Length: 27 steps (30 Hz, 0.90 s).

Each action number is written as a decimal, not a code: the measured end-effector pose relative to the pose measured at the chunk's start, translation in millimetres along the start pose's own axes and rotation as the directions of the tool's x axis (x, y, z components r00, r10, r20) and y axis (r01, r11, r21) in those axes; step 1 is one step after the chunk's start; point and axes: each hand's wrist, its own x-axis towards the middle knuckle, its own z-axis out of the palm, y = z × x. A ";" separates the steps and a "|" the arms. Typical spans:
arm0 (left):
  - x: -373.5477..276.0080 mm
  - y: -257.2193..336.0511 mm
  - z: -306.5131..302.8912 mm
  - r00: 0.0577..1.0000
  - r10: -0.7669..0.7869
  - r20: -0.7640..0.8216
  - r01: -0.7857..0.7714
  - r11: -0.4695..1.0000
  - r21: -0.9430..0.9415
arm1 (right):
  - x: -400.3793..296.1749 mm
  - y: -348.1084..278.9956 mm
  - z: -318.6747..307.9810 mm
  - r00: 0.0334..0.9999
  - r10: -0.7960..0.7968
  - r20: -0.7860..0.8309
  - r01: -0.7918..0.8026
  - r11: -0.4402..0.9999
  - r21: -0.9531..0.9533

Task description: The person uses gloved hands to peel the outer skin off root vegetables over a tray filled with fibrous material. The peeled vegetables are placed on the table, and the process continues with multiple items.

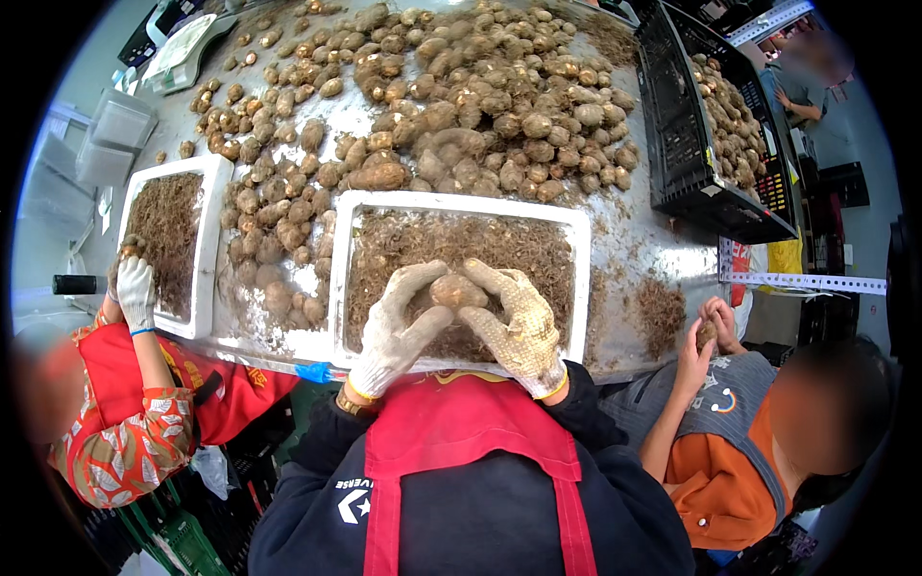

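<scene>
Between my two gloved hands is one brown taro corm, level above a white foam box. My left hand, in a whitish knit glove, pinches its left end between thumb and fingers. On the other end, my right hand grips with a yellowed, dotted glove. Beneath both hands the white foam box holds a thick layer of brown fibrous root hairs and skin scraps. Parts of that layer are hidden behind my hands.
A large heap of taro corms spreads over the metal table. A black plastic crate of corms stands at right. Co-workers' hands and bare hands work on either side, the left beside another foam box.
</scene>
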 end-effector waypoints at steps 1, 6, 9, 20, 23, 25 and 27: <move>0.0 0.1 -0.4 1.000 -0.019 0.001 0.019 1.000 0.009 | -0.8 2.4 1.6 1.000 0.003 0.000 -0.003 1.000 0.006; 0.9 -19.2 4.0 0.995 0.015 -0.096 -0.014 1.000 0.018 | 0.9 2.3 3.5 0.999 -0.012 0.046 0.012 1.000 0.009; -2.3 -32.2 3.2 0.999 -0.032 -0.012 0.026 0.949 -0.314 | 2.5 5.7 7.1 0.991 -0.061 0.119 0.063 0.998 -0.008; -21.6 -42.7 -15.0 0.926 -0.330 0.185 0.330 0.463 -0.823 | 7.4 6.4 23.5 0.963 0.173 0.207 -0.209 0.964 0.163; -29.3 -45.1 -22.7 0.835 -0.499 0.230 0.388 0.241 -0.889 | 8.8 4.1 26.3 0.925 0.249 0.289 -0.308 0.934 0.181; -30.5 -51.1 -28.0 0.774 -0.547 0.319 0.346 -0.058 -0.936 | 8.0 11.0 31.9 0.932 0.174 0.318 -0.224 0.966 0.127; -35.9 -54.7 -34.2 0.800 -0.495 0.340 0.331 -0.109 -0.937 | 8.3 13.5 35.9 0.924 0.134 0.359 -0.178 0.979 0.093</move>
